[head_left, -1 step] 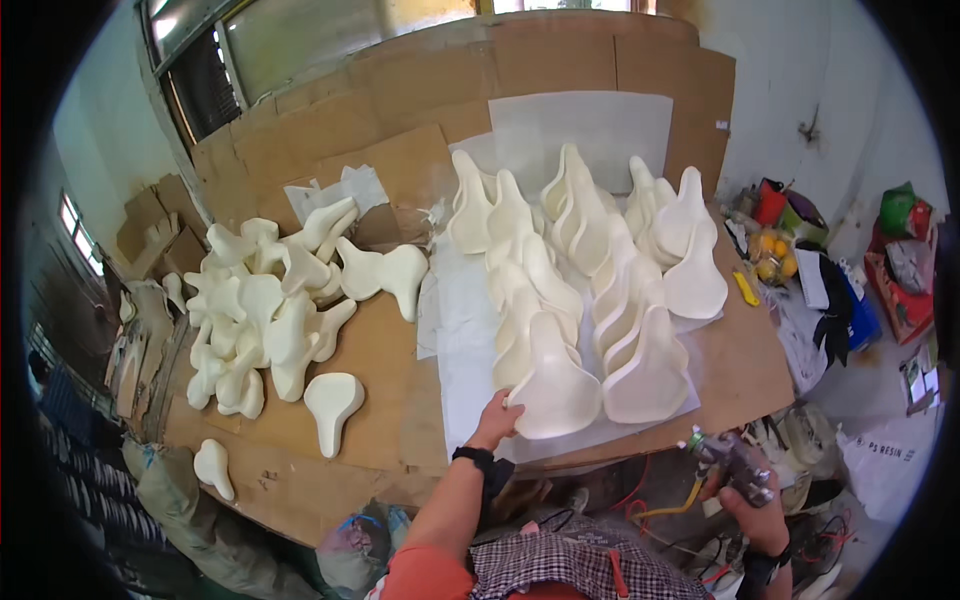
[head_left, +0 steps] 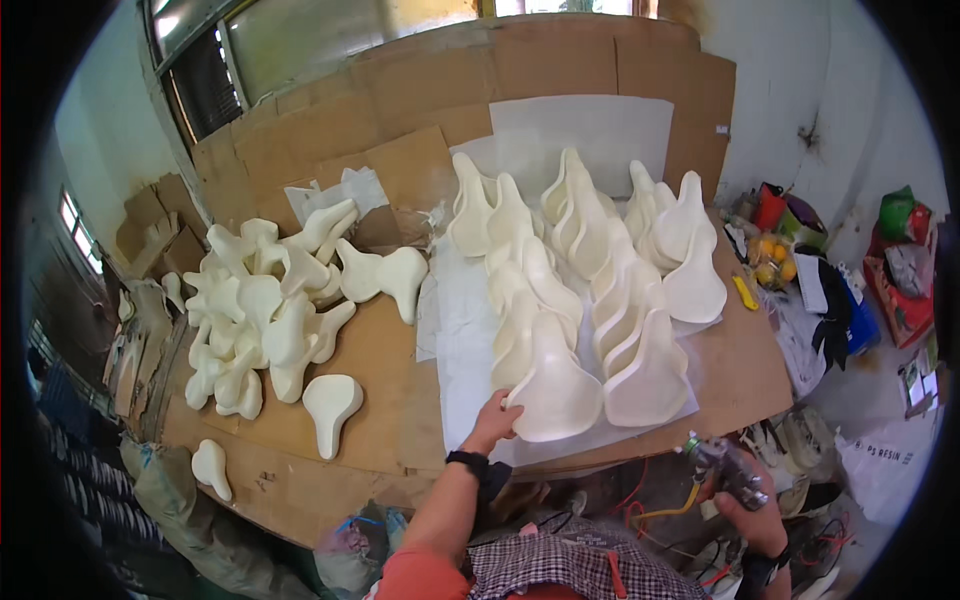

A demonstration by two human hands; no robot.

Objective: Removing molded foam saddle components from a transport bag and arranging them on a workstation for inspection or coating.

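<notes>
Beyond the checked apron (head_left: pixel 560 565), the right hand (head_left: pixel 757 527) gripped a spray gun (head_left: pixel 738 478). The left hand (head_left: pixel 488 427) grasped the edge of a cream seat (head_left: pixel 552 390), foremost in its row on white paper (head_left: pixel 465 370) over the tabletop (head_left: pixel 740 385). Cardboard (head_left: pixel 560 60) stood behind.

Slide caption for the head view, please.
Left hand gripping the edge of a cream saddle-shaped shell, right hand holding a spray gun.

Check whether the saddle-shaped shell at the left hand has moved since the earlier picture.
No: the saddle-shaped shell shows no clear shift either way against the white sheet; the left hand stays at its edge.
</notes>
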